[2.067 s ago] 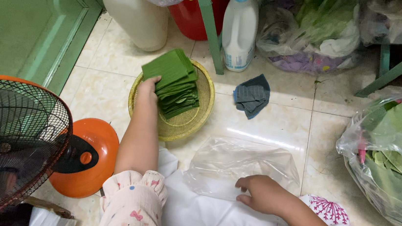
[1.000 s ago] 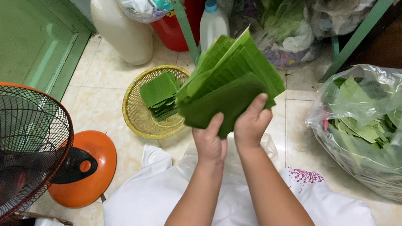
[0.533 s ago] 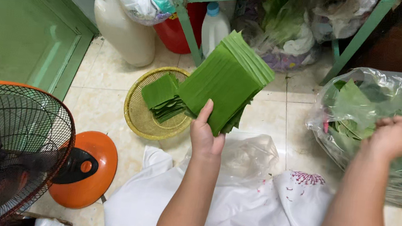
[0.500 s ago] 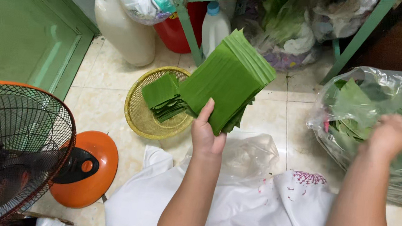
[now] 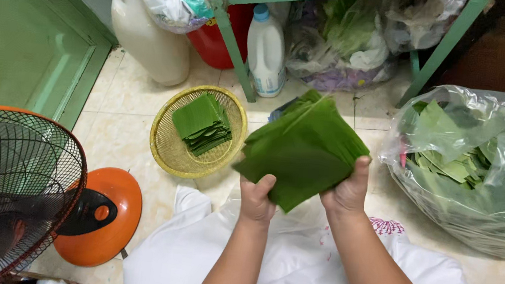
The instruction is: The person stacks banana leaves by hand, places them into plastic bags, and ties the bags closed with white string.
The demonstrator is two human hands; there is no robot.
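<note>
Lap: a white cloth (image 5: 192, 259) spread over the person's knees at the bottom of the view, with a small pink pattern near the right forearm.
Left hand (image 5: 257, 197): closed on the lower left corner of the stack of green leaves (image 5: 304, 150), thumb lying up over the top sheet.
Right hand (image 5: 346, 191): clamped on the stack's right edge — thumb on top, fingers hidden underneath.
Stack of green leaves: held in the air between both hands above the lap, turned so one corner points down toward the person; many flat cut sheets, edges roughly in line.
Fan: a dark wire-caged fan (image 5: 4, 189) at the near left, on an orange base (image 5: 100, 220).
Clear plastic bag (image 5: 477, 176): on the floor to the right of the hands, bulging with loose green leaf pieces — close beside the right hand but apart from it.
Yellow basket (image 5: 168, 149): round and woven, on the tiled floor just left of the held stack; a smaller pile of cut leaves (image 5: 202, 123) lies inside it.
Further back: a white bottle with a blue cap (image 5: 266, 47) by a green table leg (image 5: 232, 44), a large pale jug (image 5: 146, 33) to its left, a red container behind.
Under the table: more plastic bags (image 5: 342, 39) stuffed with greens.
</note>
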